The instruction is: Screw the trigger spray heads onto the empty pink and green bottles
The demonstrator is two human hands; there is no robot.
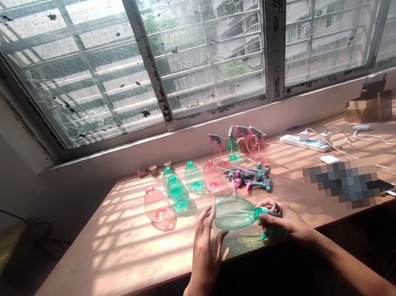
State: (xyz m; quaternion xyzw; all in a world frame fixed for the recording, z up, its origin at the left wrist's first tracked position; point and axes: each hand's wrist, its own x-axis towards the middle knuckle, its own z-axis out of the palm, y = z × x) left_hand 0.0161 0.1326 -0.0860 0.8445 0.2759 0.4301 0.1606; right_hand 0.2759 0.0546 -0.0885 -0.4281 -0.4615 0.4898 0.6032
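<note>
The right hand (285, 219) is closed on the grey-and-green plastic trigger spray head (264, 211) at the neck of a translucent green, ribbed plastic bottle (234, 211), so the bottle's body lies to the left of that grip. The left hand (204, 236) curves about the base, thumb and fingers apart; I cannot tell whether it presses there. The held bottle is on the person's side of the jumbled heap of grey, teal and pink plastic spray heads (250, 174). Its long axis runs nearly level, crosswise in front of that heap, neck pointing right and slightly downward, base left. Upright headless green and pink clear bottles (178, 192) stand left of the heap.
</note>
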